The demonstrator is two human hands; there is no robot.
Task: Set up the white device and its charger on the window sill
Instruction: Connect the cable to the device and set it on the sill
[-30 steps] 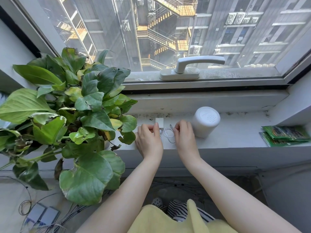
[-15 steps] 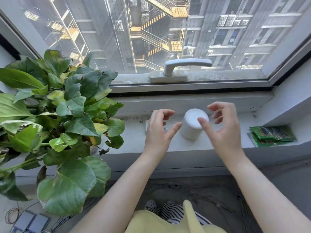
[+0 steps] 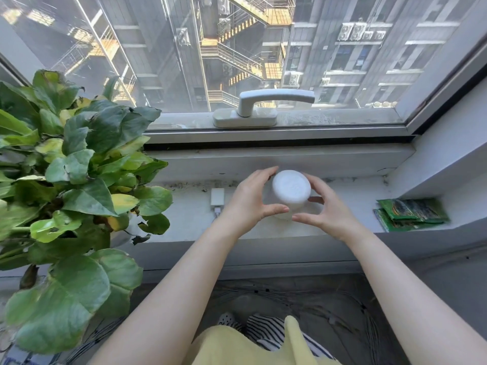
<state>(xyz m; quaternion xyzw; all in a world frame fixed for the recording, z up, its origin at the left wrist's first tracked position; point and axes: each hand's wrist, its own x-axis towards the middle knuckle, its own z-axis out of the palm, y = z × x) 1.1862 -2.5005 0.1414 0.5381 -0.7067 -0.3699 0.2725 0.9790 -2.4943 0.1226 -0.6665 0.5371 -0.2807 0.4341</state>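
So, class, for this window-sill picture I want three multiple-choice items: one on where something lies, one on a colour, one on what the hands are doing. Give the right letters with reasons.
1. Where does the charger lie?
A. on the sill, left of the white device
B. on top of the green packets
C. on the window handle

2. What colour are the packets at the sill's right end?
A. red
B. green
C. blue

3. How do the hands stand?
A. both cupped around the device
B. both at the plant
C. one on the handle

Answers:
1 A: the charger lies on the sill left of the white device.
2 B: the packets are green.
3 A: the left hand and right hand flank the device.
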